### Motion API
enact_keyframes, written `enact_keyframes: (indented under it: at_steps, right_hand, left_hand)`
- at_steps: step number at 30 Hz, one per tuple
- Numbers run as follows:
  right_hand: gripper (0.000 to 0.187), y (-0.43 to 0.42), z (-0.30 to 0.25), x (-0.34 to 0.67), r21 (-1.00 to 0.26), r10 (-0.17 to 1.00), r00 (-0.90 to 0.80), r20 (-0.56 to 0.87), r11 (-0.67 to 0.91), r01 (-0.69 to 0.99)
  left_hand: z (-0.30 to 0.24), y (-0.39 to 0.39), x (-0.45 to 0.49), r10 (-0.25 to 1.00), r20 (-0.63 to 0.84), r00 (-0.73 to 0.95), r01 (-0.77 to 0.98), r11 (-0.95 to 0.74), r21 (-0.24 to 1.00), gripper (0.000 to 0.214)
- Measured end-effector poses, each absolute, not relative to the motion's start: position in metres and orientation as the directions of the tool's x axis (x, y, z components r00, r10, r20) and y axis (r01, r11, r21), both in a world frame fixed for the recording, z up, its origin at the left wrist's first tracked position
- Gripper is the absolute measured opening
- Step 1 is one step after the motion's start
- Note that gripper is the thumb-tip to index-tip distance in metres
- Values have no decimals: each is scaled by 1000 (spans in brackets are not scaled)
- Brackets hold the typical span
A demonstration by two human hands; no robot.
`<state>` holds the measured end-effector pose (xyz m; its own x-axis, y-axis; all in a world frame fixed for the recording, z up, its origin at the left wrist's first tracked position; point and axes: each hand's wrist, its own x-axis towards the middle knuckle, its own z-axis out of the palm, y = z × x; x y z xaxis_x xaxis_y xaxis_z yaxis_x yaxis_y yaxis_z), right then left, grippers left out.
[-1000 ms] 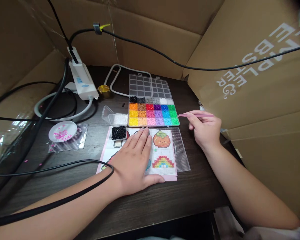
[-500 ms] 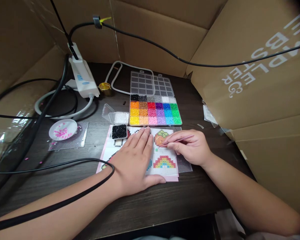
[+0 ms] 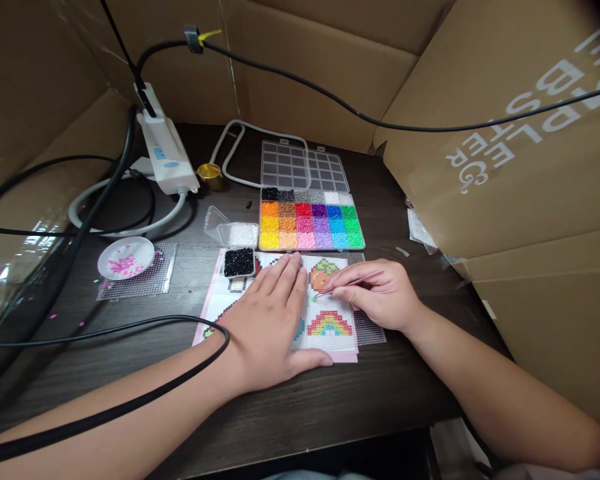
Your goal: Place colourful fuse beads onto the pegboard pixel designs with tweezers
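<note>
My left hand [image 3: 270, 327] lies flat with its fingers stretched across a pattern sheet [image 3: 337, 348] printed with pixel pictures, hiding part of it. Pinched in my right hand [image 3: 380, 293] is a pair of pink tweezers [image 3: 350, 283]. Their tips are at a few small green beads [image 3: 314, 299] on the sheet, between an orange fruit picture and a rainbow picture [image 3: 330, 324]. Whether the tips grip a bead is too small to tell. A clear pegboard [image 3: 371, 328] sticks out from under the sheet's right side. Beyond my fingertips stands a sectioned box of coloured beads [image 3: 312, 223].
A small box of black beads [image 3: 239, 263] rests on the sheet's upper left corner. Farther left, a white dish [image 3: 111, 253] with pink beads sits on another pegboard [image 3: 163, 280]. A power strip [image 3: 167, 153] stands behind. A black cable [image 3: 130, 328] crosses over my left forearm; cardboard [image 3: 530, 220] walls the right.
The tweezers' tips have shifted very slightly down and left, closer to the green beads. My left hand stays in place; the view has tilted a little.
</note>
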<state>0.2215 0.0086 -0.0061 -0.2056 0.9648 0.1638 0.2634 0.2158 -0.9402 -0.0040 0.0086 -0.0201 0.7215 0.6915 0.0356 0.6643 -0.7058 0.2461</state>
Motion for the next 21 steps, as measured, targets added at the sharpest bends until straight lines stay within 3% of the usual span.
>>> enact_keyframes:
  at_steps: [10, 21]
  right_hand:
    - [3, 9, -7, 221, -936, 963, -208, 172, 226, 271]
    - [7, 9, -3, 226, -971, 987, -136, 82, 110, 214]
  left_hand:
    - [-18, 9, -3, 691, 9, 723, 673, -706, 220, 121]
    - [-19, 9, -4, 699, 12, 715, 676, -696, 241, 122]
